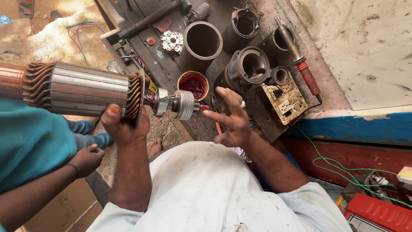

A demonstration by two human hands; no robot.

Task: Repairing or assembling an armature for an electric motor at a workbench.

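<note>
Closest to my lens is the pale shirt [206, 189] of the person wearing the camera, both bare forearms reaching out from it. My left hand [122, 124] is closed around the near end of a big motor rotor [81, 90], thumb up across the grey laminated core, copper bars fanning out at each end. From that end a shaft runs rightward carrying a small bracket and a ribbed metal collar [185, 104]. My right hand [231, 118] is open, fingers spread and holding nothing, its fingertips just beside the shaft's tip (I cannot tell whether they touch it). Beyond the hands, on a dark bench [171, 64], stand a pot of red varnish [193, 85], a wide steel tube [201, 43], a grey motor housing [251, 66], a grimy cream switch box [284, 101] and a red-handled soldering iron [300, 64]. At left, another person in a teal shirt [30, 141] rests a hand [88, 159] low, apart from the rotor.
</note>
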